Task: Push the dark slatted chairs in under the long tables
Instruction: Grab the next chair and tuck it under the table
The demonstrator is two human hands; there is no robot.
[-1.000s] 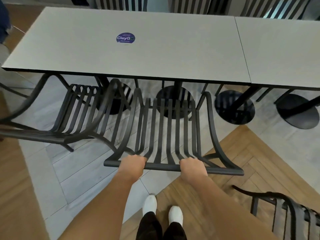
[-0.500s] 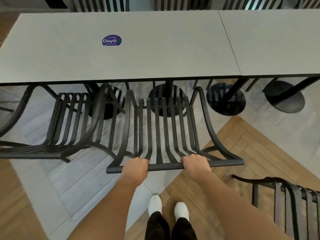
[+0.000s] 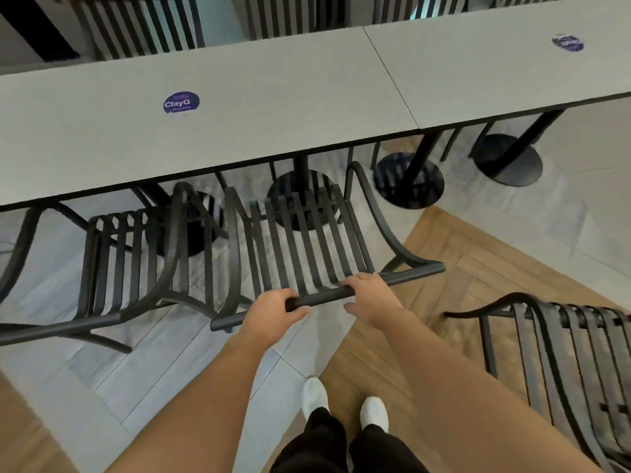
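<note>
My left hand and right hand grip the chair's top rail; its seat sits partly under the table ahead, while another chair beside my right hand remains out.

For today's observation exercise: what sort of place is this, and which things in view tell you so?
Probably a canteen or food court. Long grey tables stand end to end, each with a round sticker, and matching dark slatted chairs line both sides.

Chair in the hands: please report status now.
Left hand and right hand grip chair top rail. Seat front under table edge. Table base beneath seat.
</note>
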